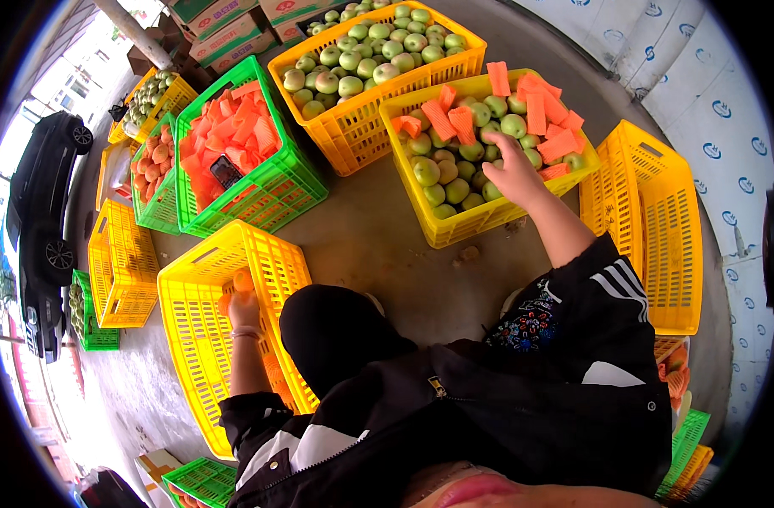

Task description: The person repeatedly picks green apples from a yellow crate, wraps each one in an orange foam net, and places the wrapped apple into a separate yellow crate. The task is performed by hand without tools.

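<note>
My right hand (515, 169) reaches over a yellow crate (454, 227) of green apples (446, 172), its thumb and fingers apart. Its fingertips are at the apples, and I see nothing held in it. Loose orange foam net sleeves (535, 113) lie on top of the fruit. Inside a tilted-looking yellow crate (194, 339) on the left, my left hand (244, 311) is closed around an orange foam-sleeved piece of fruit (243, 279). More orange foam shows by that crate's right wall, partly hidden by my sleeve and knee.
A green crate (260, 207) holds a heap of orange foam sleeves, with a dark phone (226, 172) on it. Behind stands another yellow crate (344, 140) full of green apples. At the right is a yellow crate (670, 229) beside the wall. A black car (44, 229) is outside.
</note>
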{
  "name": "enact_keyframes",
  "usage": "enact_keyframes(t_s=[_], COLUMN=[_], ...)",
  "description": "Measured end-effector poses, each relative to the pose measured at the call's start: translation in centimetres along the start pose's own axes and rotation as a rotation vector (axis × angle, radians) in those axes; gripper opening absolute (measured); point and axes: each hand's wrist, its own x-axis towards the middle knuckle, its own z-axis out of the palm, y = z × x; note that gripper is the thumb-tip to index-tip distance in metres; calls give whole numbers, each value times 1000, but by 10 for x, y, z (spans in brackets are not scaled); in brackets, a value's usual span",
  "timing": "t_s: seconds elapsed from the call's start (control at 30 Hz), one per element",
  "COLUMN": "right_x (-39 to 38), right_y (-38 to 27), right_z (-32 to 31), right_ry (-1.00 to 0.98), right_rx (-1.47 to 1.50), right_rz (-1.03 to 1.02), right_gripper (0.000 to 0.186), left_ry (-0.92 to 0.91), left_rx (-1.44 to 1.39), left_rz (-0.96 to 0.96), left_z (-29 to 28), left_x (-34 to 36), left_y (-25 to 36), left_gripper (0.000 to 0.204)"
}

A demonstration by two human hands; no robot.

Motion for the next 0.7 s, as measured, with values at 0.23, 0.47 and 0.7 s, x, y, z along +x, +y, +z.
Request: enact_keyframes(t_s=[0.23,0.47,0.7], right_x=[25,57,104], right_y=[74,48,60], right_z=[28,62,61], right_ry=[-500,-415,-269], right_rx=[-444,-625,-749], right_rz=[389,318,231], right_gripper=[63,66,34], left_ry=[-155,-531,-880], left_rx=[-1097,23,488], left_rz=[571,1039,1164], left_z=[-55,61,107], left_x=[-76,-101,-79], left_y=[334,389,376], left_gripper=[12,31,49])
